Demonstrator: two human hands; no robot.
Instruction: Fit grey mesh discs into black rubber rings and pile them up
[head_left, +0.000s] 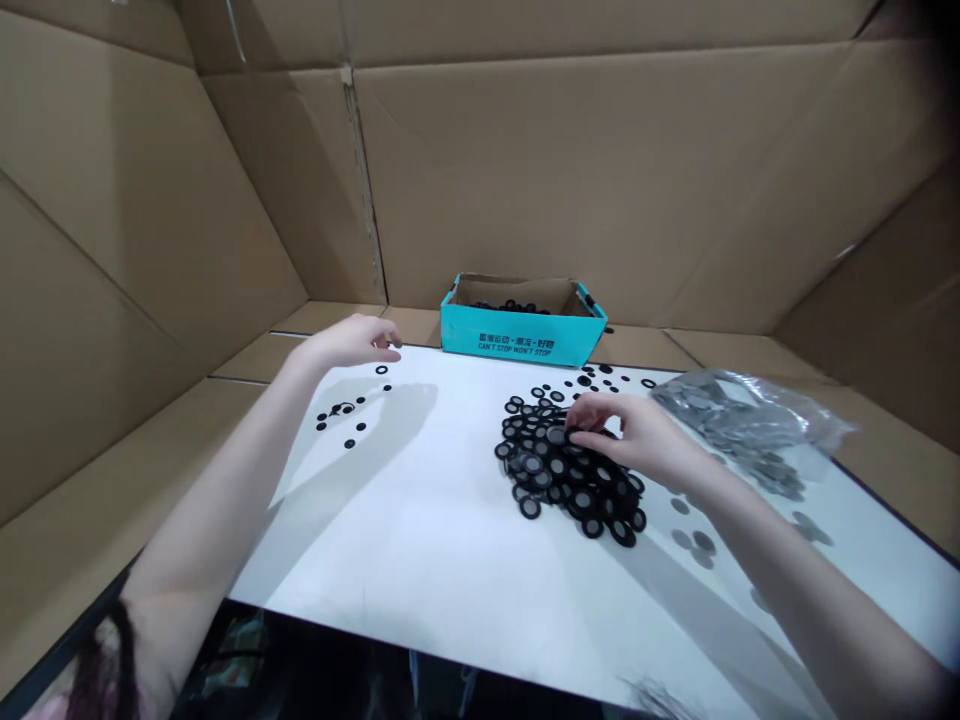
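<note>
My left hand [356,341] is raised over the table's back left, fingers loosely bent and a gap between thumb and fingers; nothing shows in it. Beneath and nearer lie a black ring [382,370] and several small black discs [350,443]. At the pile of black rings with grey centres [581,498], my right hand [619,428] has thumb and fingertips closed on the edge of a black ring [556,435] on top. Some of its fingers are hidden behind the hand.
A turquoise box [517,337] with black pieces inside stands at the back. To the right lies a clear plastic bag [739,410] of grey discs, with loose grey discs [703,542] near it. Small black pieces [605,369] lie behind the pile. Cardboard walls [600,180] surround the white table [420,560].
</note>
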